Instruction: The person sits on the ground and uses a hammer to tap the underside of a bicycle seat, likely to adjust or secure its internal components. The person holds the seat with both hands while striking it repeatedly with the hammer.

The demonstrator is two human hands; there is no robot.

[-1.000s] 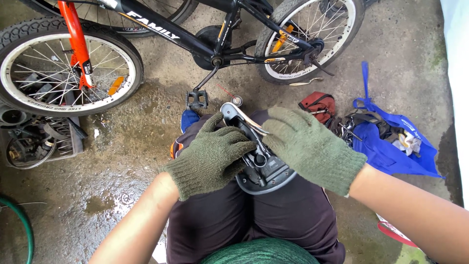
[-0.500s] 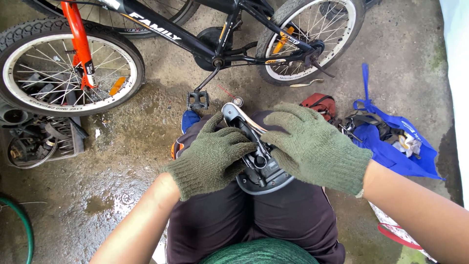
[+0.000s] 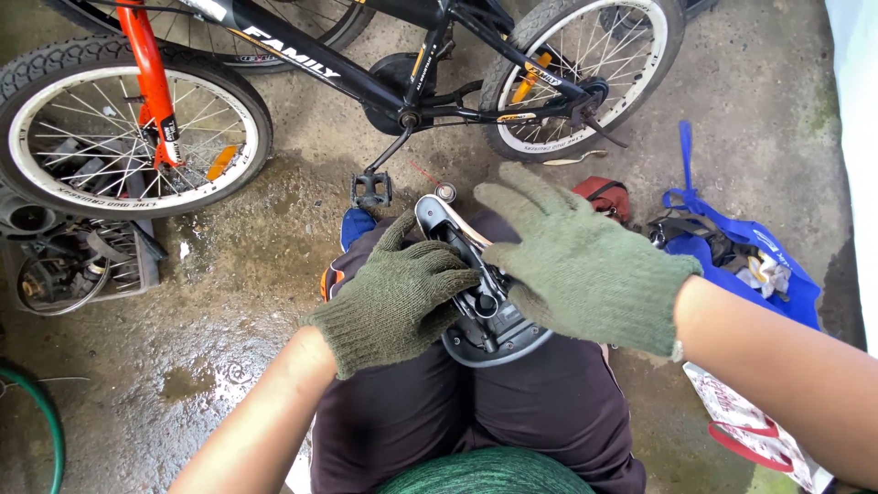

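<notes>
left hand (image 3: 398,297): fingers clamped on upturned bike saddle (image 3: 485,311), steadying it on lap
right hand (image 3: 585,261): fingers apart, flat over saddle rails

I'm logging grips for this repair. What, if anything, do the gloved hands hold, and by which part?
The left hand grips the upturned bike saddle on the lap by its left side. The right hand lies open over its right side, fingers spread, not gripping.

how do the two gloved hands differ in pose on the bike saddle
The left hand is curled, its fingers closed around the upturned bike saddle; the right hand is spread open, fingers straight. The left hand sits low on the lap, while the right hand lies over the saddle's right side. Both wear green knit gloves.
</notes>
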